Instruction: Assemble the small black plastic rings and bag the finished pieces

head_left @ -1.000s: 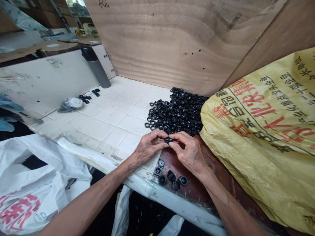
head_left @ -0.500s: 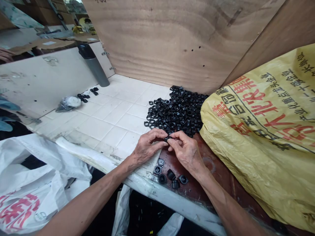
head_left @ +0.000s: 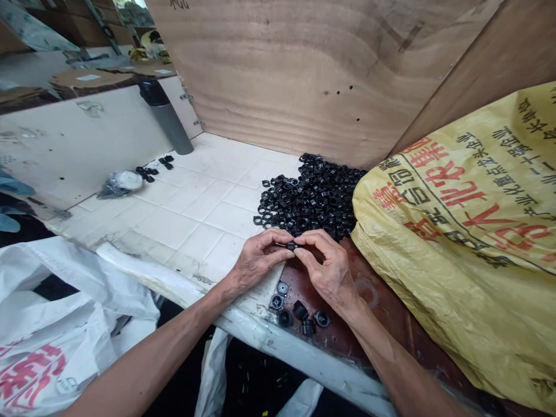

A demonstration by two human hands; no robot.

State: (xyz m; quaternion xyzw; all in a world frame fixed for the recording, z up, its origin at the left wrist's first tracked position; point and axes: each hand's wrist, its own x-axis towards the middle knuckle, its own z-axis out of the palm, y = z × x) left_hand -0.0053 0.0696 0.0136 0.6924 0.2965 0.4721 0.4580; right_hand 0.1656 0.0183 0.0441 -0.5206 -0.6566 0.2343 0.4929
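Between my two hands is a small black plastic part (head_left: pixel 291 246), pinched at the fingertips and partly covered by them. My left hand (head_left: pixel 260 258) grips it from the left with thumb and forefinger. From the right, thumb and forefinger of my right hand (head_left: pixel 328 266) close on the same part. Just beyond the fingers lies a heap of black plastic rings (head_left: pixel 315 197). Nearer to me, below the hands, several round black caps (head_left: pixel 299 310) rest on the dark red surface (head_left: pixel 347 324), some with their ribbed inner face showing.
A yellow woven sack (head_left: pixel 456 243) bulges over the right side. At the back stands a wooden board (head_left: pixel 304 75). A grey bottle (head_left: pixel 169 119) leans at the far left, near a small plastic bag (head_left: pixel 121 182) and loose black pieces (head_left: pixel 147 172). White bags (head_left: pixel 78 313) hang at the front edge.
The fingers of my right hand have shifted around the small black part, which now shows more between the fingertips. The caps and the heap lie as before.
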